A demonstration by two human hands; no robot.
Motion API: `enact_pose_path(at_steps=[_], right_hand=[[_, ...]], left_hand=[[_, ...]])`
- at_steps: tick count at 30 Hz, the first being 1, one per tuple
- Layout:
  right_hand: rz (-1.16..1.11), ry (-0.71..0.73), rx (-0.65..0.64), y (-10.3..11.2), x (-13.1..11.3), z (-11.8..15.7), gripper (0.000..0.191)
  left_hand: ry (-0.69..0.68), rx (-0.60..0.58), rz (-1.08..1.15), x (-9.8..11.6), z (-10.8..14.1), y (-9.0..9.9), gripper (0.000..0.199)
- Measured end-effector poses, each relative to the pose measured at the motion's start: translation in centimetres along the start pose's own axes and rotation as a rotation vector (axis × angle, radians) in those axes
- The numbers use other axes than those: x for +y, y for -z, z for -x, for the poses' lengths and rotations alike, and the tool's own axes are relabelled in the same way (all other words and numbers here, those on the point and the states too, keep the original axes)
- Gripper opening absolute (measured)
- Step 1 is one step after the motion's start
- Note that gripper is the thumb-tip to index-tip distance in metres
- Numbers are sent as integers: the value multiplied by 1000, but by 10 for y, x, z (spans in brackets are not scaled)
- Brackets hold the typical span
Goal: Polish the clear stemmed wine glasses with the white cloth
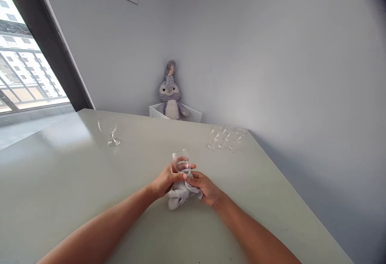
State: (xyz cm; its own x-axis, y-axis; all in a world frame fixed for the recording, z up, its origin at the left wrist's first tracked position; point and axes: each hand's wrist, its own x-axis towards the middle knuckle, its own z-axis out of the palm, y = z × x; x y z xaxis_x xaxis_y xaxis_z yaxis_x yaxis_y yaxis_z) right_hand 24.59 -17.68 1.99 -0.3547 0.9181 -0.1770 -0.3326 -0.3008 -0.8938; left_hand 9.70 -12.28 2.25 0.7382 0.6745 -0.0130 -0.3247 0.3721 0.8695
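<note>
Near the middle of the table, my left hand (169, 179) is closed around a clear stemmed glass (181, 159), its thumb across the lower bowl. The glass leans slightly, rim away from me. A pale grey cloth (178, 197) bunches under the glass and hangs below both hands. My right hand (205, 185) pinches that cloth around the stem and foot of the glass. The cloth and fingers hide most of the stem and foot.
One wide stemmed glass (108, 127) stands at the left on the pale table (144, 232). Three small stemmed glasses (226, 134) stand together at the far right. Behind the table's back edge, a plush rabbit (171, 95) sits in a white basket (194, 113).
</note>
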Motion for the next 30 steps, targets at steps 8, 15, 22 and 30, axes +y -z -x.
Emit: enact_pose_path(at_steps=[8,15,22,30], right_hand=[[1347,522,566,-3,7,-1,4],[929,276,305,-1,-6,2,8],[-15,-62,-192,-1,-13,6,29],[1038,408,416,0,-2,-1,19]], left_hand=[[-107,336,-145,-2,-2,-4,50],[-159,170,-120,6,2,-8,51],[-3,-16,-43,20,5,1,53],[-79,383,-119,5,-4,0,48]])
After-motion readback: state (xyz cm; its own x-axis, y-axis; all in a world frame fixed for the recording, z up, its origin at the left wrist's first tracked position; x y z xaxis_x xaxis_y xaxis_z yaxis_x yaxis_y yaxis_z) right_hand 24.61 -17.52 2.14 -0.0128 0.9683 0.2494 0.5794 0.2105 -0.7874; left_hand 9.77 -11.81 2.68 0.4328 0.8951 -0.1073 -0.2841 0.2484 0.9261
